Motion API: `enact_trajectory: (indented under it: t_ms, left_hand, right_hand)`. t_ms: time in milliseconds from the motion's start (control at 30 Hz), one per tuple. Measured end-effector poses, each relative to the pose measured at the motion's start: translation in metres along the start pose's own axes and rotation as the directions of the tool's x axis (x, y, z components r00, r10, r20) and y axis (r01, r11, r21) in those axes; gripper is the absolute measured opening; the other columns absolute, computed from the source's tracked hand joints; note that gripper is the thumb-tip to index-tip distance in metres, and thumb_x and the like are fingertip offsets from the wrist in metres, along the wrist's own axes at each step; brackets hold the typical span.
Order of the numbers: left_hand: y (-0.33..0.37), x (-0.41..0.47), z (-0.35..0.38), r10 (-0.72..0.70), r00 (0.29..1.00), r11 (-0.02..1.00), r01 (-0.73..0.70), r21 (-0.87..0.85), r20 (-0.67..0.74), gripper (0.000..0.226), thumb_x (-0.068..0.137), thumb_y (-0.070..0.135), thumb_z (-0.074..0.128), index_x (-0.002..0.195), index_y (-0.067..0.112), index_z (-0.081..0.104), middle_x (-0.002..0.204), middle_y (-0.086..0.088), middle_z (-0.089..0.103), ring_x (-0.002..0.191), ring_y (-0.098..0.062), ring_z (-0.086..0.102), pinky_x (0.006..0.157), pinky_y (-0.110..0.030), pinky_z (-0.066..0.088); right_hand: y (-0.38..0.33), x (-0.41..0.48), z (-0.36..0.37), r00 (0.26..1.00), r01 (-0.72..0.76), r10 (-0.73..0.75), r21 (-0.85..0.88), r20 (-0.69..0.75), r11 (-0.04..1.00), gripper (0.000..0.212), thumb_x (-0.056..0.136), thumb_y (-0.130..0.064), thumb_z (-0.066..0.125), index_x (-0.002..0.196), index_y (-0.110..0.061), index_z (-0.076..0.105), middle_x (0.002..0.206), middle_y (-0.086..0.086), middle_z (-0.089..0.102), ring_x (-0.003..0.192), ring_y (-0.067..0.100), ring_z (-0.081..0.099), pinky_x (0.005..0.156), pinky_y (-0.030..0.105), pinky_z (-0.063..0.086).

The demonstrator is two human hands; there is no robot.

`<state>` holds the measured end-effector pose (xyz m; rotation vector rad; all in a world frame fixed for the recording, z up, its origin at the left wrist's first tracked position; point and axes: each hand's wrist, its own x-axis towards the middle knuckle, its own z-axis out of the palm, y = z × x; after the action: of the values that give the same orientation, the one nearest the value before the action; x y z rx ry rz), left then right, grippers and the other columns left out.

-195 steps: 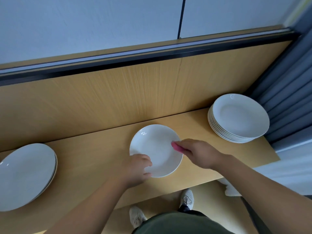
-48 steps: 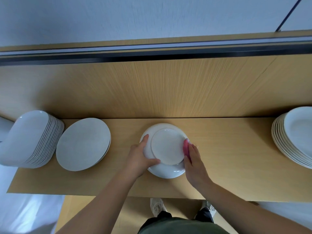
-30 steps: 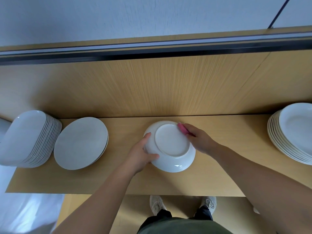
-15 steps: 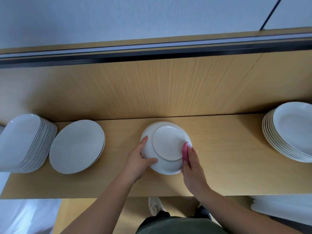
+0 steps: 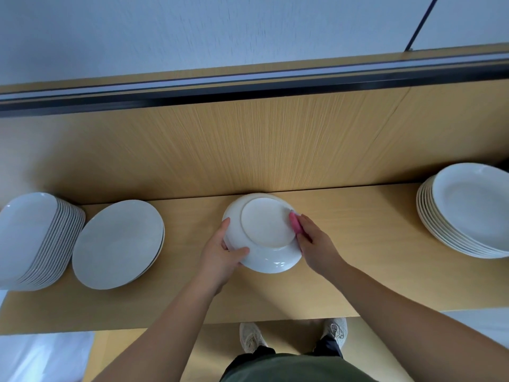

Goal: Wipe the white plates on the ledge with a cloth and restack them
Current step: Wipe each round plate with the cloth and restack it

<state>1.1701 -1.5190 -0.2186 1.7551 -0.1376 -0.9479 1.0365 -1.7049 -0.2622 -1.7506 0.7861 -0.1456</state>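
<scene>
A white plate lies upside down in the middle of the wooden ledge, its base ring facing up. My left hand grips its left rim, thumb on top. My right hand presses a pink cloth against the plate's right side; the fingers cover most of the cloth. A short stack of white plates sits to the left. On the right stands a taller stack of white plates.
At the far left a tall stack of oval white dishes leans at the ledge's end. A wood-grain back panel rises behind the ledge. My shoes show on the floor below the ledge's front edge.
The plate was turned upside down since the earliest frame. Over the last second my right hand slid the cloth from the far rim round the plate's right side. My left hand kept its grip.
</scene>
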Motion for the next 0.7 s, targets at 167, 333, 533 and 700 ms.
enact_trajectory:
  t_ms: [167, 333, 533, 700]
  left_hand:
    - [-0.004, -0.003, 0.005, -0.002, 0.999, 0.999, 0.0, -0.049, -0.041, 0.086, 0.081, -0.003, 0.07, 0.149, 0.031, 0.03, 0.127, -0.01, 0.054, 0.109, -0.025, 0.059, 0.078, -0.041, 0.058]
    - [-0.004, -0.002, 0.005, 0.023, 0.999, 1.0, -0.023, 0.002, -0.044, 0.085, 0.081, -0.001, 0.071, 0.148, 0.032, 0.031, 0.133, -0.009, 0.051, 0.11, -0.024, 0.058, 0.07, -0.032, 0.057]
    - [-0.005, -0.002, 0.006, 0.043, 0.998, 0.999, -0.042, 0.023, -0.036, 0.083, 0.082, 0.001, 0.071, 0.149, 0.03, 0.03, 0.133, -0.004, 0.05, 0.107, -0.019, 0.058, 0.077, -0.035, 0.058]
    - [-0.006, -0.001, 0.006, 0.024, 1.0, 1.0, -0.024, -0.006, -0.017, 0.085, 0.081, -0.001, 0.071, 0.149, 0.029, 0.03, 0.136, -0.007, 0.049, 0.111, -0.022, 0.058, 0.074, -0.033, 0.057]
  right_hand:
    - [-0.007, -0.044, 0.024, 0.996, 0.027, -0.025, 0.021, -0.089, 0.999, 0.05, 0.1, -0.003, 0.046, 0.14, -0.032, 0.045, 0.151, -0.012, 0.033, 0.146, 0.011, 0.02, 0.114, 0.009, 0.01]
    - [-0.012, -0.053, 0.008, 0.983, 0.176, -0.18, -0.072, -0.047, 0.982, 0.044, 0.098, -0.004, 0.052, 0.133, -0.03, 0.055, 0.147, -0.01, 0.042, 0.143, 0.007, 0.029, 0.114, 0.009, 0.015]
    - [-0.029, -0.022, 0.003, 0.894, 0.441, -0.427, -0.433, 0.135, 0.786, 0.041, 0.098, -0.01, 0.046, 0.138, -0.017, 0.054, 0.15, -0.006, 0.035, 0.138, 0.015, 0.035, 0.115, 0.021, 0.023]
    - [-0.013, -0.013, 0.016, 0.881, 0.462, -0.298, -0.54, 0.367, 0.704, 0.063, 0.097, -0.046, 0.015, 0.148, -0.018, 0.038, 0.157, 0.005, 0.028, 0.148, 0.024, 0.018, 0.122, 0.038, 0.011]
